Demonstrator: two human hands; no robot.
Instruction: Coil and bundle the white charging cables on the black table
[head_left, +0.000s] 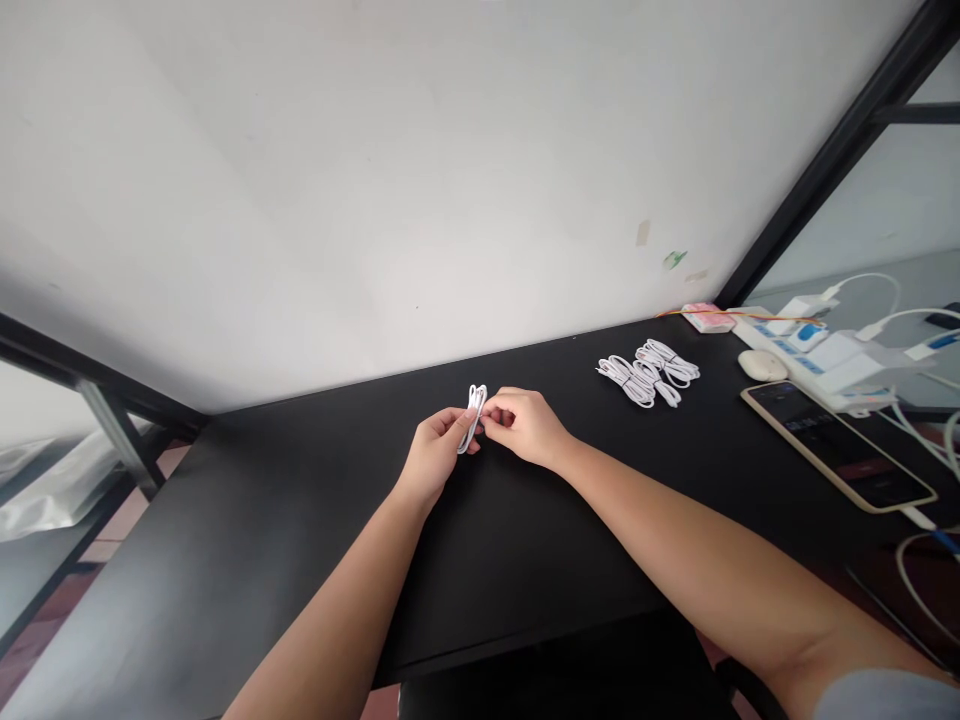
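A white cable (471, 425), folded into a narrow looped bundle, is held above the black tabletop between the thumb and fingers of my left hand (431, 455). Close against its right side, the thumb and fingertips of my right hand (531, 425) are pinched together at the bundle's middle. Whatever lies between those right fingertips is too small to make out. To the right of my hands, several more white cable bundles (628, 380) lie in a cluster on the table, each bound around its middle with a dark tie.
A phone (840, 447) plugged into a charging cable lies at the right of the black table (300, 480). Behind it are a white earbud case (763, 365), a power strip (780, 345) with chargers, and a pink-and-white box (707, 318). A white wall (420, 200) borders the back edge.
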